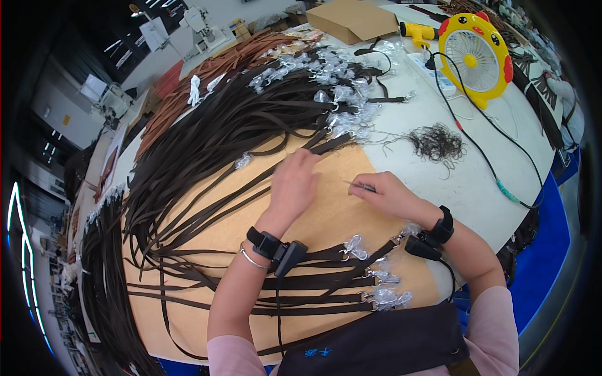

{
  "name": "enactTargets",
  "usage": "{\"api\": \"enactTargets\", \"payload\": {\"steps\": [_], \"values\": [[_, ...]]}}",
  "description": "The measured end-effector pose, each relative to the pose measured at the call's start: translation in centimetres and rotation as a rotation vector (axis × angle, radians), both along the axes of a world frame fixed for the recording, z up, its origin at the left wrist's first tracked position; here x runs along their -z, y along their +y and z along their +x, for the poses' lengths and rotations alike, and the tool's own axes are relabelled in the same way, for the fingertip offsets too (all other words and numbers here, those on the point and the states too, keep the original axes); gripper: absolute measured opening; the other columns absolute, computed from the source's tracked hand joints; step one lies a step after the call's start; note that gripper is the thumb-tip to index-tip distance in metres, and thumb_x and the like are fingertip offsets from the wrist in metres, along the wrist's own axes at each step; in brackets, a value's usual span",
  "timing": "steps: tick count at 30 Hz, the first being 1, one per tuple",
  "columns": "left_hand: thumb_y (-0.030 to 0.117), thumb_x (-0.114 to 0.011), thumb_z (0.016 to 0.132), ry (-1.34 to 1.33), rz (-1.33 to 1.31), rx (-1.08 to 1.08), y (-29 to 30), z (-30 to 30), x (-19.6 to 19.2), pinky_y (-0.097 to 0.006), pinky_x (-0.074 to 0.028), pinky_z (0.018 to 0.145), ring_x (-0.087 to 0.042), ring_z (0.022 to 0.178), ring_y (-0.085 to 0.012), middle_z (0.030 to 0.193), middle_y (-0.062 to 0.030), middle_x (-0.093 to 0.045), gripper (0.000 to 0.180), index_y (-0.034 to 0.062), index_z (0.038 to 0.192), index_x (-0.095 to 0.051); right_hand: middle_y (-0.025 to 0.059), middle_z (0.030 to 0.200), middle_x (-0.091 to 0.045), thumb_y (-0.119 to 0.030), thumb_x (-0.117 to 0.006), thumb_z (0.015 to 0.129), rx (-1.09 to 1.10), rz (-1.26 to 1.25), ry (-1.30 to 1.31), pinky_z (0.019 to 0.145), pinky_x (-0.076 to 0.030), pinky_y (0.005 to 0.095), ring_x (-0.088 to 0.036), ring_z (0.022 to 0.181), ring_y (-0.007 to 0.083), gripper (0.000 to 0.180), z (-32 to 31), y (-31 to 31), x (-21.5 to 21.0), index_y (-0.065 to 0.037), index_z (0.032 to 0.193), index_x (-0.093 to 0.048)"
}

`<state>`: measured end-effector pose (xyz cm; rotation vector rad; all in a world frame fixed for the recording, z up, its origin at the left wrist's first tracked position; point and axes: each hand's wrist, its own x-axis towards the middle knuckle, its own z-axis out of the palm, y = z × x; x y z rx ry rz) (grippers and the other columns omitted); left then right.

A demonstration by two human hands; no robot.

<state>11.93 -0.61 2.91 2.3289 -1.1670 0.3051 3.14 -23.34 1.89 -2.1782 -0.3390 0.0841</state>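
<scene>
My left hand (295, 185) is over the dark brown straps (244, 191) in the middle of the table, its fingers bent and slightly blurred. Whether they grip a strap cannot be made out. To its right, my right hand (392, 195) is closed around a small pointed metal tool with a dark handle (365, 187). The tool's thin tip points left toward my other hand, apart from it. Beneath both hands lies a tan sheet (338, 210). Closer to me, several dark straps (332, 277) end in metal clasps wrapped in clear plastic (384, 297).
A large heap of dark straps (219, 119) covers the left and back, with brown straps (169, 103) behind. Loose black thread (437, 143) is piled at the right. A yellow fan (473, 59) with a looping cable and a cardboard box (351, 20) stand at the back.
</scene>
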Motion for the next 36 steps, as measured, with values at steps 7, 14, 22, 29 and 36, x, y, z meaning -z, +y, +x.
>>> {"api": "enactTargets", "payload": {"steps": [7,14,22,29,36], "values": [[0.005,-0.068,0.086,0.099,0.059,-0.241,2.6,1.7,2.2,-0.036,-0.051,0.073,-0.064,0.078,-0.0269,0.083,-0.0108,-0.065,0.017,0.0067,0.102,-0.063,0.0132,0.102,-0.070,-0.028,-0.050,0.103,-0.034,0.181,-0.082,0.067,-0.051,0.0359,-0.065,0.074,0.0233,0.031,1.1,1.2,1.8,-0.005,0.113,-0.067],[0.002,-0.059,0.093,0.748,-0.176,0.073,6.9,-0.8,0.9,-0.032,-0.052,0.074,-0.069,0.081,-0.0258,0.092,-0.0140,-0.070,0.018,0.0038,0.110,-0.066,0.0092,0.135,-0.061,-0.029,-0.051,0.103,-0.163,0.250,-0.060,0.079,-0.055,0.0345,-0.068,0.093,0.0267,0.034,1.9,1.4,1.8,-0.009,0.128,-0.062],[0.000,-0.057,0.093,0.399,0.058,0.093,7.4,-3.9,0.8,-0.033,-0.055,0.078,-0.070,0.090,-0.0310,0.097,-0.0179,-0.072,0.019,0.0003,0.108,-0.068,0.0031,0.125,-0.066,-0.022,-0.055,0.095,0.050,-0.504,-0.373,0.078,-0.056,0.0420,-0.069,0.097,0.0303,0.029,6.9,-2.0,2.2,-0.015,0.121,-0.065],[0.011,-0.068,0.089,0.001,0.058,-0.077,5.8,-4.9,1.0,-0.036,-0.054,0.067,-0.066,0.080,-0.0276,0.092,-0.0093,-0.061,0.012,0.0061,0.099,-0.066,0.0079,0.103,-0.068,-0.020,-0.059,0.092,0.025,-0.271,-0.401,0.072,-0.054,0.0434,-0.067,0.089,0.0324,0.022,1.9,-0.1,-0.1,-0.012,0.111,-0.067],[0.021,-0.083,0.078,0.314,0.052,-0.138,1.3,-5.9,1.1,-0.033,-0.051,0.062,-0.063,0.070,-0.0222,0.082,-0.0091,-0.063,0.026,0.0042,0.095,-0.071,0.0065,0.096,-0.065,-0.015,-0.072,0.084,-0.015,-0.116,-0.295,0.071,-0.052,0.0359,-0.066,0.085,0.0276,0.020,-1.0,0.2,1.2,-0.008,0.103,-0.070]]}}
